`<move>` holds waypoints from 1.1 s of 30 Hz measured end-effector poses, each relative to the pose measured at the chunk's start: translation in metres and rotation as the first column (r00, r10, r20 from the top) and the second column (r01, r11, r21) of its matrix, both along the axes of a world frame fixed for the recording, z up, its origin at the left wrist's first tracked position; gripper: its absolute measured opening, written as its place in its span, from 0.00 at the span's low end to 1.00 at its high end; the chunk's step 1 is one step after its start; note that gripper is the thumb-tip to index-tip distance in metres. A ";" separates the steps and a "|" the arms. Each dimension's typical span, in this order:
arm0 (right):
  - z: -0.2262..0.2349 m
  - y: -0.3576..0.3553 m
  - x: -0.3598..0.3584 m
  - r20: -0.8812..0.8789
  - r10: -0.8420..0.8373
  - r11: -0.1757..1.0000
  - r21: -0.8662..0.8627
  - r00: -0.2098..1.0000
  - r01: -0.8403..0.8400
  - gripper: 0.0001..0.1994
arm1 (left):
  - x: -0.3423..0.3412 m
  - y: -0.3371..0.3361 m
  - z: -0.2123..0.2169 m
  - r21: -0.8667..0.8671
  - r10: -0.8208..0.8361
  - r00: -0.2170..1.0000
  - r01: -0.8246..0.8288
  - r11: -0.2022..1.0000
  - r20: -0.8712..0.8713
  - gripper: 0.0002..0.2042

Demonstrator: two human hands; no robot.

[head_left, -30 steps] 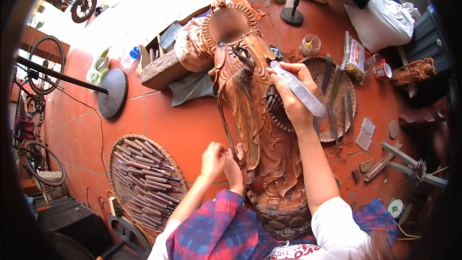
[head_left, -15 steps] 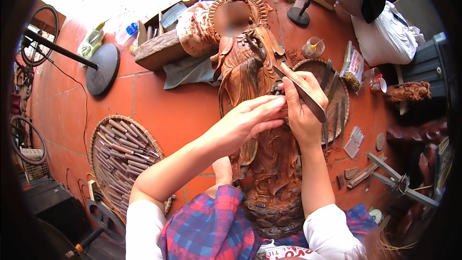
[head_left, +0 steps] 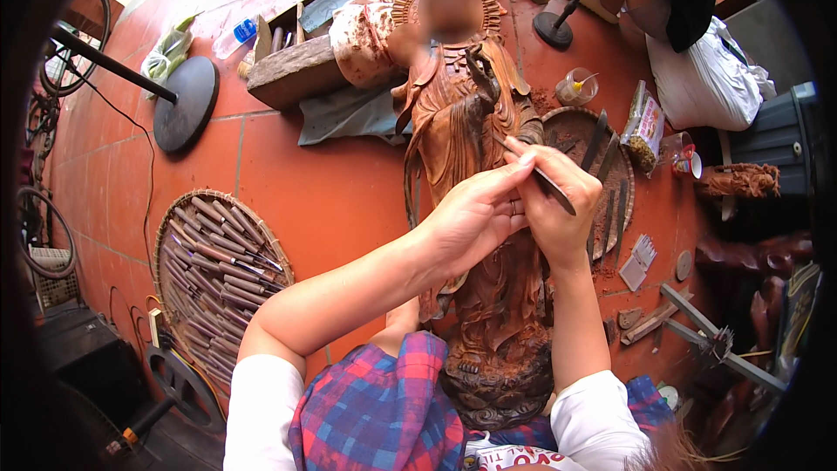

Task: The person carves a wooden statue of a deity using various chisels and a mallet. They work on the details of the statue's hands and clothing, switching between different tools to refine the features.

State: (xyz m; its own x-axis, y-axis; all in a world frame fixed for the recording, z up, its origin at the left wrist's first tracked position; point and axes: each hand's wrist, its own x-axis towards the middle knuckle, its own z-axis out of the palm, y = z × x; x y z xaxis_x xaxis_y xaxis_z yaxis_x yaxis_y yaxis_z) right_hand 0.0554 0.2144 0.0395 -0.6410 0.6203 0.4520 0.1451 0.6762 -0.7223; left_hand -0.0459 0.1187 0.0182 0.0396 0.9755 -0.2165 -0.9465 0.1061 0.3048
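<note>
A carved wooden statue (head_left: 497,305) of a robed figure lies in front of me, its base toward me and its haloed head at the far end. My right hand (head_left: 562,201) is closed around a thin, dark flat file (head_left: 556,192), held above the statue's middle. Beside it, my left hand (head_left: 484,209) has its palm turned up and fingers stretched out, the fingertips meeting my right hand and partly hidden by it. A ring shows on one finger. Whether the file touches the wood I cannot tell.
Left lies a woven tray (head_left: 157,253) of several wooden-handled carving tools; right, another round tray (head_left: 629,170) with dark flat files. A wooden block (head_left: 292,78) and cloth stand by the statue's head. A phone stand (head_left: 554,32), a person's legs and a white sack (head_left: 706,78) are far right.
My left hand has turned from flat to palm up, beside the right hand. The file has tilted to show a narrower side, and my right hand has shifted slightly.
</note>
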 end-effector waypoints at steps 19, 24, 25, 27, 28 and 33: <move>-0.007 -0.010 -0.010 -0.021 -0.103 0.994 -0.030 0.995 0.102 0.13 | 0.012 0.007 0.019 -0.137 0.093 0.993 -0.101 0.985 -0.066 0.19; -0.008 -0.009 -0.007 -0.001 -0.072 0.996 -0.057 0.997 0.072 0.12 | 0.009 0.004 0.020 -0.143 0.078 0.995 -0.087 0.986 -0.067 0.17; -0.007 -0.010 -0.009 -0.012 -0.109 0.993 -0.048 0.994 0.109 0.12 | 0.009 0.007 0.021 -0.129 0.087 0.992 -0.098 0.987 -0.090 0.18; -0.007 -0.012 -0.012 -0.029 -0.179 0.983 -0.037 0.983 0.178 0.12 | 0.010 0.009 0.020 -0.141 0.091 0.992 -0.104 0.985 -0.092 0.18; -0.010 -0.014 -0.013 -0.045 -0.166 0.986 0.028 0.985 0.167 0.12 | 0.010 0.005 0.018 -0.155 0.095 0.994 -0.104 0.982 -0.061 0.18; -0.009 -0.011 -0.011 -0.038 -0.120 0.992 -0.041 0.992 0.119 0.12 | 0.007 0.007 0.019 -0.111 0.065 0.994 -0.075 0.991 -0.093 0.18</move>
